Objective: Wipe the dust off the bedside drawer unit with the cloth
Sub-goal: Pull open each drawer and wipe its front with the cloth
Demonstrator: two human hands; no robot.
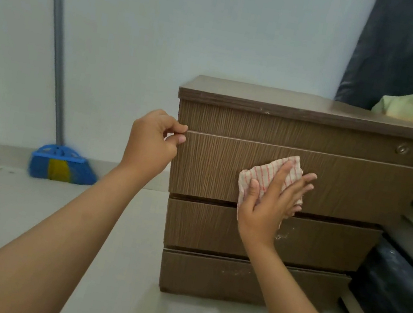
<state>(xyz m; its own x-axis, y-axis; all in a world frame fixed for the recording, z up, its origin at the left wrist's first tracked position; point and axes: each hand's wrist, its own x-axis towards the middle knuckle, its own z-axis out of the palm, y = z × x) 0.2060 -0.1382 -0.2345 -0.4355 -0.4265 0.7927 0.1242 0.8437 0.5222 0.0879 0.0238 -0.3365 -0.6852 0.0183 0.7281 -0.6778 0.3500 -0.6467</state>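
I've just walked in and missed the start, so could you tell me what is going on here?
A person is dusting a brown drawer unit. The right hand presses a striped cloth flat against the front of the second drawer, which sticks out slightly. The left hand pinches that drawer's upper left corner. Pale smudges show on the lower drawer fronts. A blue broom leans against the wall to the left.

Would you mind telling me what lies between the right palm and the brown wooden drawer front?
In the head view, a crumpled white cloth with red stripes lies between the right hand and the second drawer front.
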